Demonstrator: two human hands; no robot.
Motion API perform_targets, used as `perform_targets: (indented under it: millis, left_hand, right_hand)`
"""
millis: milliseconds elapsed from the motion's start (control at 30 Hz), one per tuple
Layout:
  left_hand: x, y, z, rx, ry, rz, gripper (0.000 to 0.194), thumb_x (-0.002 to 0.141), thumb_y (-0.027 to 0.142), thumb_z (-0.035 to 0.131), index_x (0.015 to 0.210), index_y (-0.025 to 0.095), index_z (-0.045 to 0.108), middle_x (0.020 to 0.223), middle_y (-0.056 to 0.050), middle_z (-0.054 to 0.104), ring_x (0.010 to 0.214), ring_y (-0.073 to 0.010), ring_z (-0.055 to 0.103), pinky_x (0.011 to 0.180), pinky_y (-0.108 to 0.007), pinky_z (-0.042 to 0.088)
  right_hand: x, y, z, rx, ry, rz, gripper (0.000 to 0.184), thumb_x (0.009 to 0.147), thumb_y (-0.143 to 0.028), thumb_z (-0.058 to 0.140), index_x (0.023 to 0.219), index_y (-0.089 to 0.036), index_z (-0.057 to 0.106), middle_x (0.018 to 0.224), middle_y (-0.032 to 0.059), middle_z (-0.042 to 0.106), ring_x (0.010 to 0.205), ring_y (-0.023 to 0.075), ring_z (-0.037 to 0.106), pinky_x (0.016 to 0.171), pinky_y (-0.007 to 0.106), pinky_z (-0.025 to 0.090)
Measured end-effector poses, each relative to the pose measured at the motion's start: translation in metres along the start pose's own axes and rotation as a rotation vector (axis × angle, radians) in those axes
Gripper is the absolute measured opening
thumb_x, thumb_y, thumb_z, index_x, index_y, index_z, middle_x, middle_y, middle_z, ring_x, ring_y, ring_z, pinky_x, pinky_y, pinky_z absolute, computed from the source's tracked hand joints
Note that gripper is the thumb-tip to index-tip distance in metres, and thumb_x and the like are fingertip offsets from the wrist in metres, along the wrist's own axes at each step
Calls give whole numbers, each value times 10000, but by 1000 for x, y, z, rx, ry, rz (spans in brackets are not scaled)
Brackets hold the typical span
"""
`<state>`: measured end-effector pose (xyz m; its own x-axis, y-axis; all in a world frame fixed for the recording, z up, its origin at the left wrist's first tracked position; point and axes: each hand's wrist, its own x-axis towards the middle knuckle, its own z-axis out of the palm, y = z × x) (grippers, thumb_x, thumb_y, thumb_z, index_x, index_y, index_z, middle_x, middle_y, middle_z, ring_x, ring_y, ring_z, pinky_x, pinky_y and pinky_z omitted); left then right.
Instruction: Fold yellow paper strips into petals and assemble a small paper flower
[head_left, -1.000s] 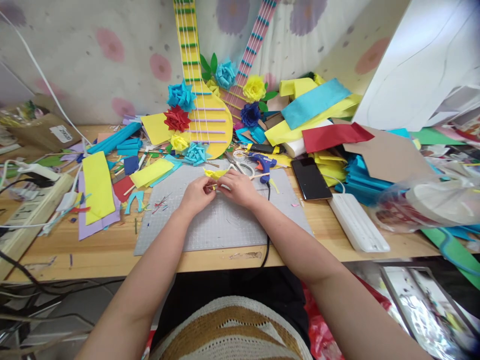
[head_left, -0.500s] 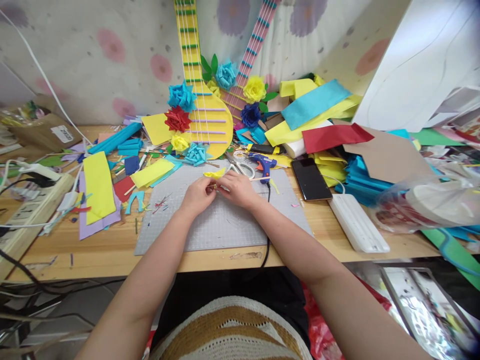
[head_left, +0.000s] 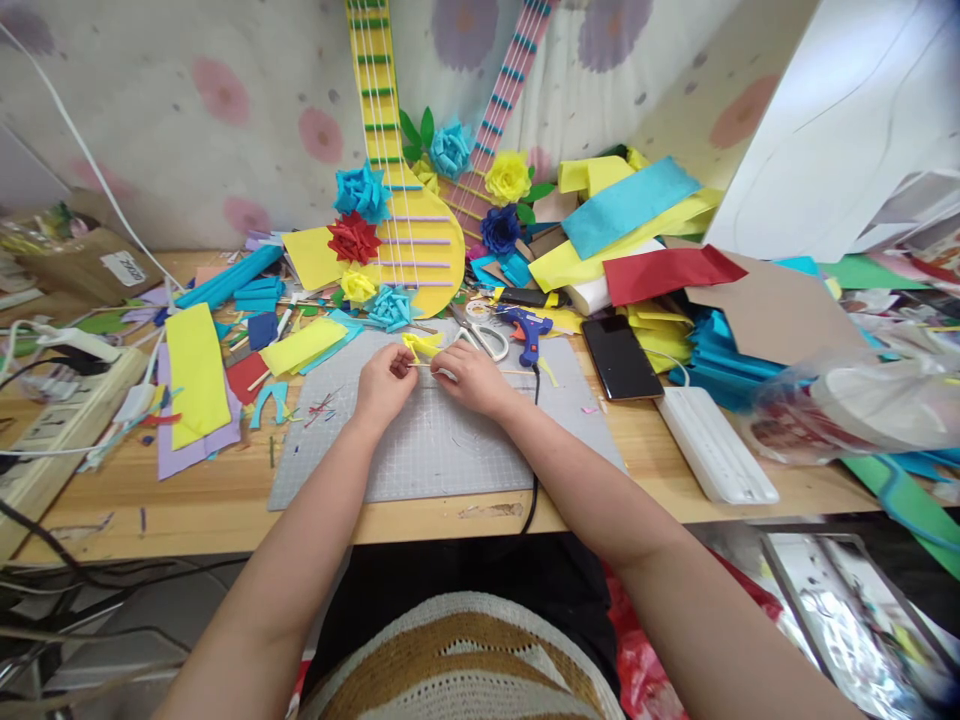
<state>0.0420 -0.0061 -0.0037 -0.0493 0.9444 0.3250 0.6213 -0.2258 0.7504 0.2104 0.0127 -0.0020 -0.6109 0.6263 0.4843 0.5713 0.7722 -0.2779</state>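
Observation:
My left hand [head_left: 385,386] is closed over the grey cutting mat [head_left: 427,460], fingertips pinched at the edge of a small crumpled yellow paper piece [head_left: 423,345]. The paper stands up between my two hands. Beside it, my right hand [head_left: 474,378] has its fingers curled round a thin pale stick [head_left: 517,373]. One end of the stick sticks out to the right; the other reaches toward my left fingertips. Just behind my right hand lie white-handled scissors [head_left: 491,342]. A blue glue gun [head_left: 529,335] rests to their right.
Yellow [head_left: 420,250] and pink paper guitars with paper flowers lean at the back. A phone [head_left: 621,358] and white power bank [head_left: 718,445] lie right, before heaped coloured paper [head_left: 630,210]. Paper sheets [head_left: 199,375] and a power strip [head_left: 56,430] occupy the left. A black cable [head_left: 534,470] crosses the mat.
My hands have drawn apart; the left moved slightly left, opening a gap. More of the yellow paper and the stick between the hands now shows.

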Motion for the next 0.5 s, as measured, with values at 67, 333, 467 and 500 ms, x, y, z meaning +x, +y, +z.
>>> perform_targets:
  millis: [67, 333, 467, 500]
  left_hand:
    - [0, -2, 0, -12, -45, 1, 200, 664, 121, 530, 851, 171, 579, 737, 17, 589, 603, -90, 518, 605, -213, 438]
    - [3, -5, 6, 332, -187, 93, 325, 716, 120, 481, 1003, 186, 618, 839, -42, 607, 747, -156, 560, 707, -269, 439]
    - [3, -1, 6, 372, -136, 82, 231, 697, 116, 483, 878, 175, 614, 850, -53, 613, 773, -169, 568, 715, -275, 437]
    - [3, 0, 6, 355, -123, 85, 219, 686, 114, 488, 860, 174, 607, 842, -49, 613, 765, -165, 567, 711, -271, 438]
  right_hand:
    - [0, 0, 1, 15, -13, -2, 154, 802, -120, 481, 866, -167, 614, 846, 69, 632, 841, 190, 490, 768, 303, 397]
    - [-1, -1, 0, -18, -44, 131, 251, 798, -81, 435, 899, -183, 641, 937, 67, 647, 900, 202, 492, 777, 313, 388]
    - [-1, -1, -1, -29, -75, 136, 263, 795, -74, 434, 916, -183, 640, 927, 68, 646, 884, 199, 496, 762, 315, 381]
    - [-1, -2, -1, -28, -77, 130, 260, 796, -75, 435, 919, -182, 638, 923, 68, 647, 879, 198, 497, 756, 314, 381]
